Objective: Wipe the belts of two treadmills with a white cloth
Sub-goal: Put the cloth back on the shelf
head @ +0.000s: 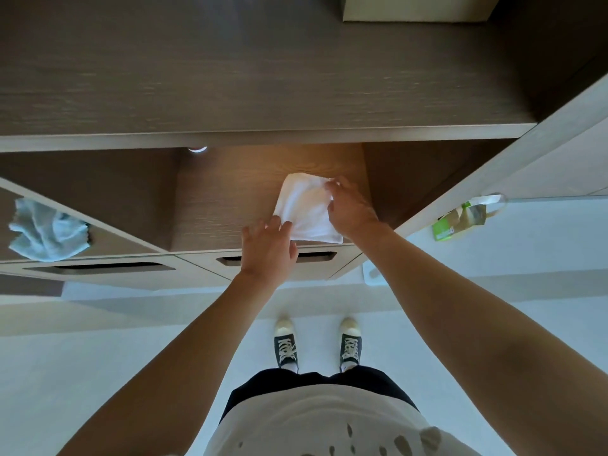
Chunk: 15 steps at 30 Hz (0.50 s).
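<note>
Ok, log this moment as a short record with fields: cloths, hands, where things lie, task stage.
white cloth: folded white cloth lies in the open middle drawer
right hand: right hand pinches the cloth's far corner
left hand: left hand, fingers spread, touches the cloth's near edge
other cloth: crumpled pale blue cloth in the drawer to the left
right side: green packet on the light surface
treadmills: none in view
stage: cloth being picked up, wiping not yet started

Grey rag [46, 230] on open drawer [98, 268], left
</note>
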Available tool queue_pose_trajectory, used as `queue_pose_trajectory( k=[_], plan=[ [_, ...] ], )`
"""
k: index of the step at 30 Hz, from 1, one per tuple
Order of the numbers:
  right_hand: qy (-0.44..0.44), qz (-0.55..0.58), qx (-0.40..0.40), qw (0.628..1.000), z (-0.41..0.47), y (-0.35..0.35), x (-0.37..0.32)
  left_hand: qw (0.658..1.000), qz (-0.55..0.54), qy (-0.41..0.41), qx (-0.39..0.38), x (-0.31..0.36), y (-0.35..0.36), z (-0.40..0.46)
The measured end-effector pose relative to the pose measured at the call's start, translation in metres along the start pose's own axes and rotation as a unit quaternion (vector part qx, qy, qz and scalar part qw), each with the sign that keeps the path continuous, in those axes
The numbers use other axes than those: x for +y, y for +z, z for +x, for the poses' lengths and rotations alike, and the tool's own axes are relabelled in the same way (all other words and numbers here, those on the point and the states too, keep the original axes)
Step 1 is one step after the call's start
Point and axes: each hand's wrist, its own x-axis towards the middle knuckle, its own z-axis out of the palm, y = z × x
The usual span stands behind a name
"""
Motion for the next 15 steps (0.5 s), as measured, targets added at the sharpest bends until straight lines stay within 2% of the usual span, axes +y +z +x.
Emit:
queue_pose_trajectory(
  k=[3, 7, 12, 15],
  plan=[
    [-0.009, -0.026, 0.015, 1.0, -0.005, -0.001, -0.004, 0.998, -0.056, 0.026, 0.022, 0.004, -0.007, 0.008],
    [-0.059, -0.035, 0.048, 0.997, -0.022, 0.008, -0.013, 0.991, -0.071, 0.086, 0.069, -0.001, -0.004, 0.031],
    [-0.052, -0.051, 0.031, 0.997, -0.043, 0.018, 0.01, 0.99, -0.061, 0.125, 0.018, -0.001, 0.005, 0.041],
    [-0.046, -0.072, 0.029, 0.996, -0.055, 0.024, 0.016, 0.991, -0.066, 0.119, 0.009, 0.007, 0.009, 0.034]
  ],
)
